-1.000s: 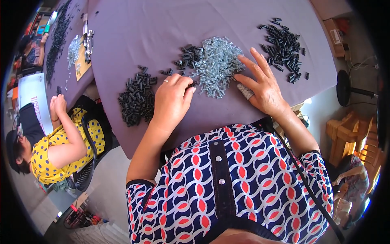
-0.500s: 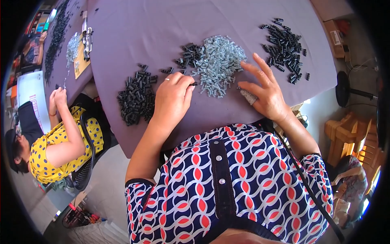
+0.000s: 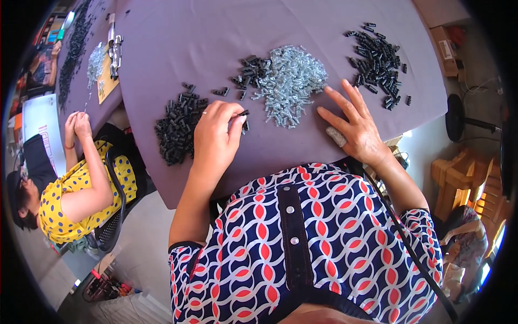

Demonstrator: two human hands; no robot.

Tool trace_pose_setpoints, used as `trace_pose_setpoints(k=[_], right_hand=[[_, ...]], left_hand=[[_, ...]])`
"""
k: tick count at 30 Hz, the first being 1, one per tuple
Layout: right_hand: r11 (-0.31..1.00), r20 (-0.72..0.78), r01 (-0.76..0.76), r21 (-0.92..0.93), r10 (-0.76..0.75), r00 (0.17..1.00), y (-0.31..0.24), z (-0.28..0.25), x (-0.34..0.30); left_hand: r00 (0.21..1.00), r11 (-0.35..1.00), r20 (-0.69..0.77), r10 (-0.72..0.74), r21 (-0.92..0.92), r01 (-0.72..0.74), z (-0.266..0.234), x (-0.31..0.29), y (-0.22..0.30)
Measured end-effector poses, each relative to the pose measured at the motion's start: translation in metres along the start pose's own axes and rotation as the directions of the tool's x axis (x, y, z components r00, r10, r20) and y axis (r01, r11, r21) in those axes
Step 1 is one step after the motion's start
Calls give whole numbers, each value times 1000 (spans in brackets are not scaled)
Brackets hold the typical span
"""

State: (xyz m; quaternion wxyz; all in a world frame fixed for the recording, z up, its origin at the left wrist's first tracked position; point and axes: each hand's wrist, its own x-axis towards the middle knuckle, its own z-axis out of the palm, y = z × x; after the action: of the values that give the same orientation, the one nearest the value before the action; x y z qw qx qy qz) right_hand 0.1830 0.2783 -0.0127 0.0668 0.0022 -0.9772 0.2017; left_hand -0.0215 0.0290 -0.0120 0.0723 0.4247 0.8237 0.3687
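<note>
My left hand (image 3: 217, 132) is closed in a pinch on a small black plastic part (image 3: 245, 113); another dark piece shows just below its fingertips. Beside it on the left lies a heap of small black plastic parts (image 3: 178, 129). A mound of small silvery springs (image 3: 291, 81) is between my hands, with a smaller cluster of black parts (image 3: 252, 70) against its left side. My right hand (image 3: 356, 129) is open, fingers spread, the fingertips at the mound's right edge. A grey wrapping (image 3: 336, 136) covers its thumb. No held thing shows in this hand.
A further pile of black parts (image 3: 380, 67) lies at the right of the purple-grey tablecloth (image 3: 194, 38). On the left, a person in a yellow dotted top (image 3: 89, 200) works at a table with similar piles. A cardboard box (image 3: 443, 51) stands beyond the right edge.
My left hand has moved left and slightly nearer, with a black part in its fingers. My right hand has shifted a little right and nearer, its fingers still spread.
</note>
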Motion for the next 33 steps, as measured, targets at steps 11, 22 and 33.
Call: trace_pose_setpoints(k=[11,22,33], right_hand=[[999,-59,-41,-10,40,997,-5,-1,8],[994,-68,89,59,-85,994,-10,6,26],[998,-111,-59,34,62,992,-22,13,45]], left_hand=[[998,991,7,-67,-112,67,-5,-4,9],[966,855,134,-220,-452,257,-4,-14,14],[914,587,292,-281,-701,404,-1,-19,14]])
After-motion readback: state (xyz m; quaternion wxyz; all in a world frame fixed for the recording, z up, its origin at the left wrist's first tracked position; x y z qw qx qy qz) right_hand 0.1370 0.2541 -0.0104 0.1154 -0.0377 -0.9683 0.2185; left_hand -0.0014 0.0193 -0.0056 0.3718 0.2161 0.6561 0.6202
